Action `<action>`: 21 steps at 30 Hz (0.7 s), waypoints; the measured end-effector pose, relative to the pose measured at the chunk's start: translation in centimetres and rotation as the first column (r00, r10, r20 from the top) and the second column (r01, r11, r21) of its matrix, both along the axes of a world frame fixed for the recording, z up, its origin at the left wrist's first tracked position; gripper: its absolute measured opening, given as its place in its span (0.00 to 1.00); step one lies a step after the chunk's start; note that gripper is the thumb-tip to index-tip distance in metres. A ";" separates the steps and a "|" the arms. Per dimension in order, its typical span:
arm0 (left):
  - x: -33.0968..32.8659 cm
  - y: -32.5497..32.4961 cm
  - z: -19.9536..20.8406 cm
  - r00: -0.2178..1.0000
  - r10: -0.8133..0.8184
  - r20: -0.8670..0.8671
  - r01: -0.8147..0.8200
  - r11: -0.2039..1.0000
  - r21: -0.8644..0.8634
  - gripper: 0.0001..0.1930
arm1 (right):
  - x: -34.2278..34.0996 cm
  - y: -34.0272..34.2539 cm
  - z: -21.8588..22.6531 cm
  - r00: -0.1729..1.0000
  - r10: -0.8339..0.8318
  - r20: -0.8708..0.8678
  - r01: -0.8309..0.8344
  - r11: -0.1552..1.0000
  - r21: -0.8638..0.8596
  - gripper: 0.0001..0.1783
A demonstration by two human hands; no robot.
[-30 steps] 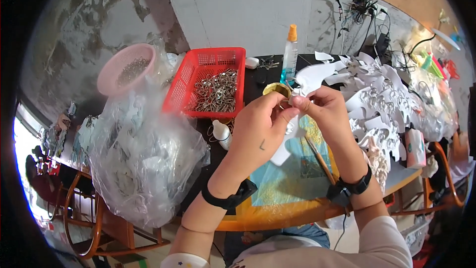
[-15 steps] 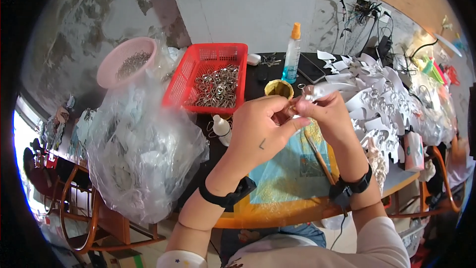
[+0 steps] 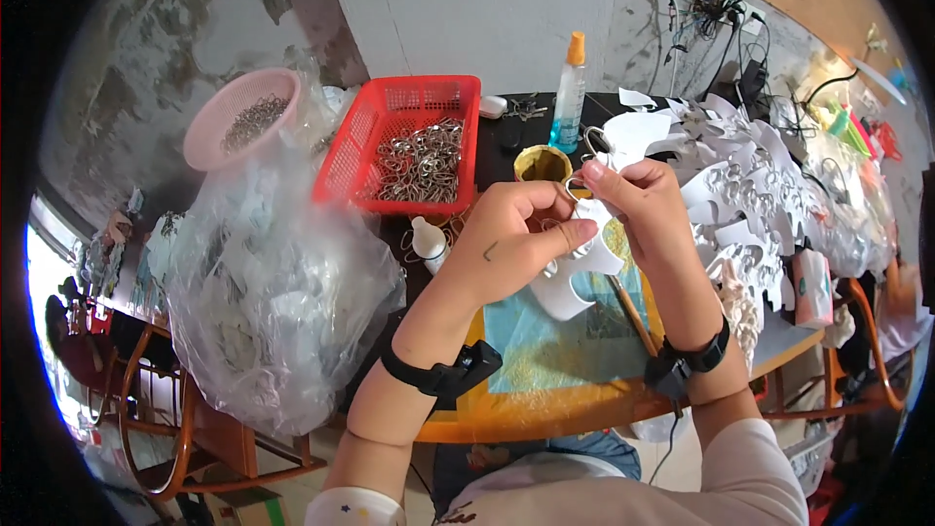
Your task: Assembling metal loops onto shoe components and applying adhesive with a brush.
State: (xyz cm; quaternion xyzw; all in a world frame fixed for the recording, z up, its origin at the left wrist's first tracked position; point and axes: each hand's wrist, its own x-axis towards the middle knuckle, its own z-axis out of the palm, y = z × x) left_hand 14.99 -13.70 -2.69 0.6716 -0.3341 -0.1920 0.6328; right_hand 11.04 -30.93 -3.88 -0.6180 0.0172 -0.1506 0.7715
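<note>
My left hand [image 3: 521,239] is closed, thumb against fingers, on a white cut-out piece [image 3: 565,297] that hangs below it over the blue sheet. A thin curved metal ring [image 3: 573,185] shows between its fingertips and those of my right hand. My right hand [image 3: 638,197] pinches close beside it, also closed, with a second white cut-out piece [image 3: 638,131] rising above it. Another metal ring [image 3: 594,139] stands at that piece's left edge. The fingers partly hide how rings and pieces join. Just behind the hands is a yellow cup [image 3: 542,165].
A red basket [image 3: 331,161] and a pink basket [image 3: 205,131] hold metal clasps. A large clear bag [image 3: 282,302] bulges at left. Blue spray bottle [image 3: 568,97], white dropper bottle [image 3: 429,242], wooden-handled tool [image 3: 635,319] and heaped white pieces [image 3: 745,205] surround the hands.
My hands have turned and moved slightly apart at the fingertips. One white piece now hangs under my left hand, and another shows flat above my right, with rings exposed.
</note>
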 end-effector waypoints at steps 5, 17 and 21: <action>0.0 -0.2 -0.5 0.999 0.050 0.007 -0.050 0.999 0.003 0.09 | 0.0 0.2 0.1 1.000 0.013 0.007 -0.013 0.997 -0.078 0.15; 0.1 -0.9 -1.2 0.995 -0.027 0.100 0.013 0.990 0.139 0.12 | 1.0 -0.5 -0.8 0.999 -0.038 0.012 0.038 0.999 -0.029 0.15; 0.1 -0.9 -0.6 0.987 0.005 0.162 -0.037 0.980 0.195 0.12 | 1.1 -0.7 -0.8 0.999 -0.037 -0.009 0.036 0.996 -0.081 0.16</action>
